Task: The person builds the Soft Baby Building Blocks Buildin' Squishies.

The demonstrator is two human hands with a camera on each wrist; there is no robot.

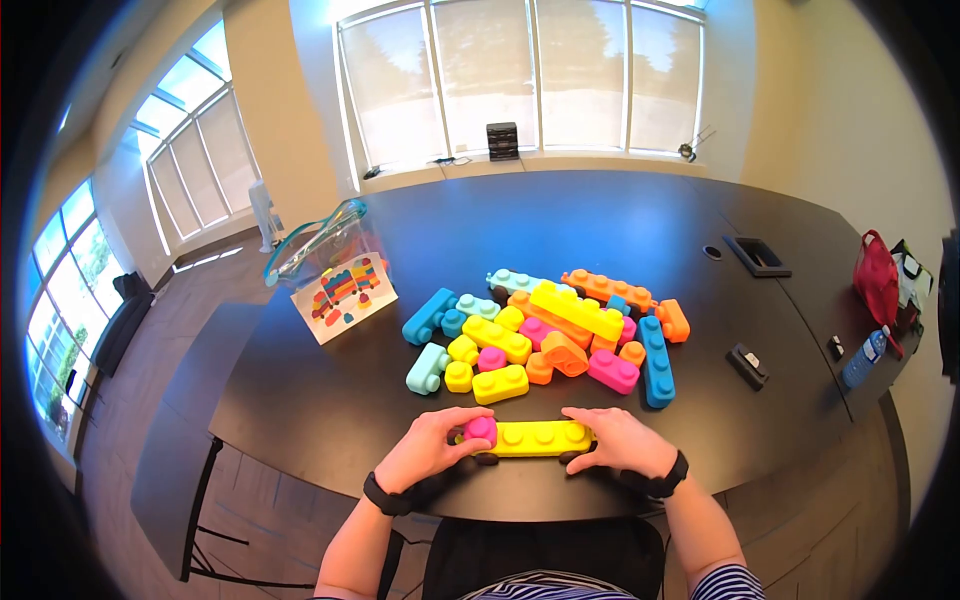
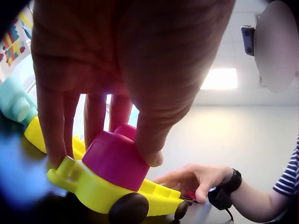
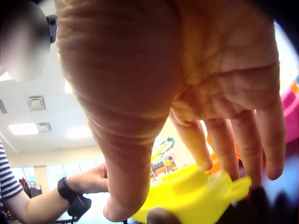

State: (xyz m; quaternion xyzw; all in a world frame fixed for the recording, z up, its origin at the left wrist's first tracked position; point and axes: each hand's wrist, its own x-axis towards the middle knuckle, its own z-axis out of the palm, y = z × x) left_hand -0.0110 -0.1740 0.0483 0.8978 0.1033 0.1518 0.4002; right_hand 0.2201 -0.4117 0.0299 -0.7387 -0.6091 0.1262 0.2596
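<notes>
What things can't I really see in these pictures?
Bottle label, head view: too small to read.
Dark wheel, right wrist view: cut off by the bottom edge.
Picture card, left wrist view: cut off by the left edge.
Left hand, left wrist view: some fingertips hidden behind the pink block.

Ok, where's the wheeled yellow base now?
Head view, lower centre: the yellow base sits toward the near edge of the table, between the left hand and right hand.

the conference table [image 1: 600, 220] and shaded windows [image 1: 487, 85] suggest an office.
</notes>
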